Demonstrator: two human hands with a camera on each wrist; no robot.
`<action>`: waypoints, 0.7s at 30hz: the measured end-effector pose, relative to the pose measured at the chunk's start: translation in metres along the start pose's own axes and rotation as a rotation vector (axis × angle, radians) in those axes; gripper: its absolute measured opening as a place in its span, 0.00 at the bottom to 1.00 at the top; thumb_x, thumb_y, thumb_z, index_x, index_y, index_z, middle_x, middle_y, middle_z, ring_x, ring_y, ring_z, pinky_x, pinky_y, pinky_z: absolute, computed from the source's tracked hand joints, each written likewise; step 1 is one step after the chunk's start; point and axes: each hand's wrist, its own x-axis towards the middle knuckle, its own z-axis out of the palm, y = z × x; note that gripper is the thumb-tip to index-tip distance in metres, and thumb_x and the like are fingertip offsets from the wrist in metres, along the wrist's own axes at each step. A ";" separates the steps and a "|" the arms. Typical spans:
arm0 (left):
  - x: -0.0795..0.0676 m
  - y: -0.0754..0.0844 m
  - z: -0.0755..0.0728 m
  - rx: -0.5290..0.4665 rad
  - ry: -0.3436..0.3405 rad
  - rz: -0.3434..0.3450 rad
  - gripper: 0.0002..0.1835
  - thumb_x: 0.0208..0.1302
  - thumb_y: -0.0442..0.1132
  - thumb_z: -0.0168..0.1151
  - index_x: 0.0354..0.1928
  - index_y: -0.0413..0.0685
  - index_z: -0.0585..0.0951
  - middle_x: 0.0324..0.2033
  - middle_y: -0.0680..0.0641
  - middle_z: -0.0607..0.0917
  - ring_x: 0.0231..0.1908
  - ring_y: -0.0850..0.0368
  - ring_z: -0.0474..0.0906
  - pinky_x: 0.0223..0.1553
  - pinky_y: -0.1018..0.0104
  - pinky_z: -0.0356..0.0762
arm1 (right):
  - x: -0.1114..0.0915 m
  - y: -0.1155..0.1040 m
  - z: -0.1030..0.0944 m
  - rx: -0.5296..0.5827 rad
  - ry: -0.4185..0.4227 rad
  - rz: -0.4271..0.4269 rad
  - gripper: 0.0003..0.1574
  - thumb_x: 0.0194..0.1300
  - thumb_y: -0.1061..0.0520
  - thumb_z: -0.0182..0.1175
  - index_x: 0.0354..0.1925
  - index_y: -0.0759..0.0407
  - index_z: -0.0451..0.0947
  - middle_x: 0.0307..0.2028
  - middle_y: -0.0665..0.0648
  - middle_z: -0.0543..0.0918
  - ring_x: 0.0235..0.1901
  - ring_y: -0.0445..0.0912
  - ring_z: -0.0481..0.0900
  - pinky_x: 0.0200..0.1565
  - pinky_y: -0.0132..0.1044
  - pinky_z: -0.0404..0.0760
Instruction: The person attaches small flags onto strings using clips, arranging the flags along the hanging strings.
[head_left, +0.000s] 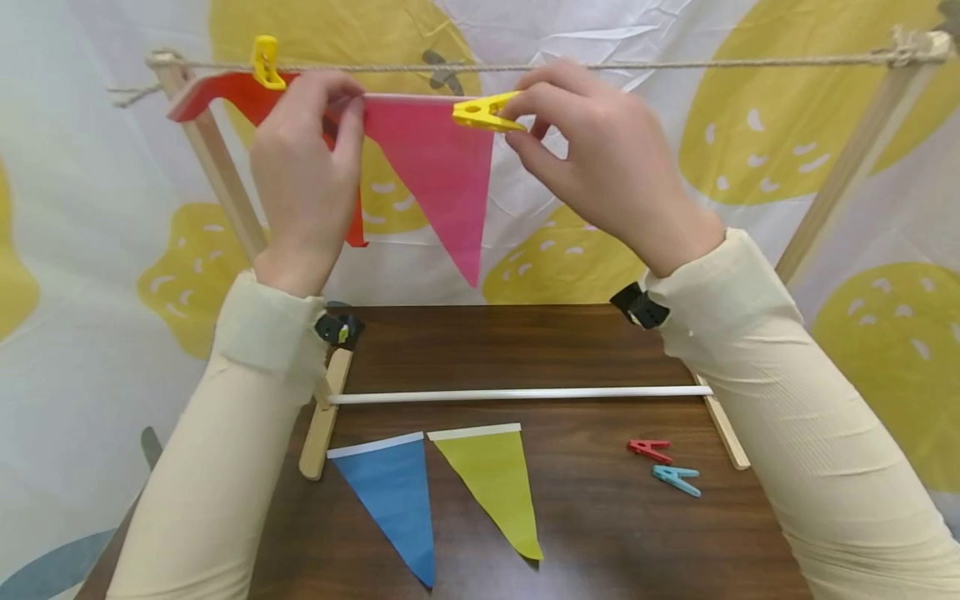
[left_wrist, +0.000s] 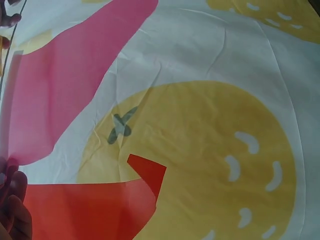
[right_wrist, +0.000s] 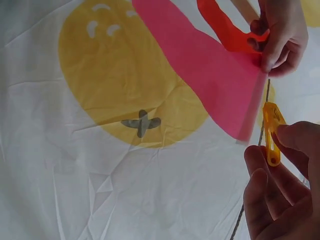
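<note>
Between thumb and fingers, my left hand (head_left: 306, 171) pinches the upper left corner of a pink pennant (head_left: 447, 171), which hangs point down with its pale top strip just below the rope (head_left: 675, 63). My right hand (head_left: 607, 154) holds a yellow clothespin (head_left: 480, 112) by its handles; its nose overlaps the pennant's upper right part in the head view. In the right wrist view this clothespin (right_wrist: 271, 131) is close beside the rope. A red pennant (head_left: 251, 93) hangs at left under a second yellow clothespin (head_left: 266, 63), partly hidden behind my left hand.
The rope runs between two wooden posts (head_left: 858, 158). On the brown table (head_left: 585, 517) lie a blue pennant (head_left: 393, 496), a yellow-green pennant (head_left: 492, 483), a red clothespin (head_left: 649, 450) and a light blue clothespin (head_left: 677, 478). A white rod (head_left: 517, 394) joins the wooden feet.
</note>
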 end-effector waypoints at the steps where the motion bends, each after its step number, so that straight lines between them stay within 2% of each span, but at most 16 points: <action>1: 0.000 0.000 0.000 0.001 0.000 -0.001 0.22 0.65 0.55 0.47 0.46 0.46 0.79 0.43 0.53 0.83 0.37 0.61 0.76 0.45 0.76 0.71 | 0.002 0.000 0.000 0.000 0.005 0.005 0.12 0.63 0.53 0.57 0.42 0.57 0.80 0.44 0.51 0.80 0.36 0.42 0.78 0.38 0.38 0.74; 16: 0.004 0.001 0.000 -0.002 0.015 -0.007 0.20 0.66 0.52 0.48 0.45 0.44 0.79 0.41 0.51 0.84 0.35 0.59 0.75 0.42 0.72 0.73 | 0.024 -0.005 -0.004 -0.060 -0.011 0.062 0.15 0.63 0.50 0.57 0.44 0.56 0.78 0.42 0.51 0.81 0.42 0.41 0.79 0.40 0.38 0.73; 21: 0.005 0.002 0.000 -0.011 0.022 -0.015 0.18 0.66 0.50 0.49 0.45 0.44 0.79 0.39 0.50 0.84 0.34 0.59 0.75 0.41 0.73 0.72 | 0.030 -0.006 -0.005 -0.076 -0.012 0.047 0.14 0.63 0.50 0.56 0.43 0.56 0.80 0.42 0.51 0.82 0.41 0.42 0.79 0.41 0.39 0.74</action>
